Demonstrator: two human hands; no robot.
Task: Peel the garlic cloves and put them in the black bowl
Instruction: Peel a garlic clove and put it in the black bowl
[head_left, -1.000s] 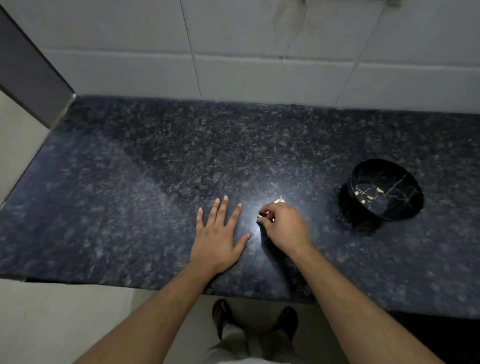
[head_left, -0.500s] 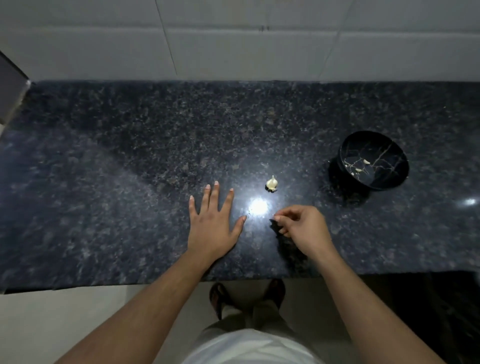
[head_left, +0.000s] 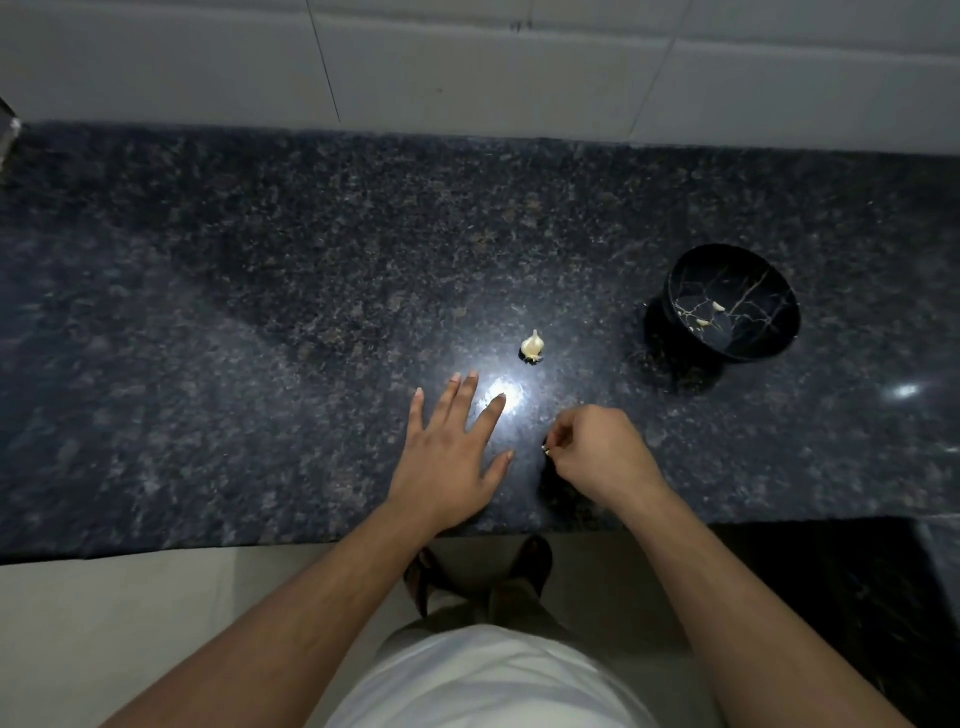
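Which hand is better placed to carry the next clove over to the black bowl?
Right. The right hand already pinches a small pale piece at its fingers and lies on the side of the black gold-veined bowl. The left hand rests flat and empty.

Left hand (head_left: 448, 457) flat on counter (head_left: 260, 322), fingers spread, lower centre of frame. Right hand (head_left: 597, 457) just right of it, fingers curled, pinching a small pale bit at the fingertips, too small to identify. Garlic bulb (head_left: 533, 346) sits alone above the hands. Bowl (head_left: 733, 301) at right, tilted, few cloves (head_left: 718, 306) inside.
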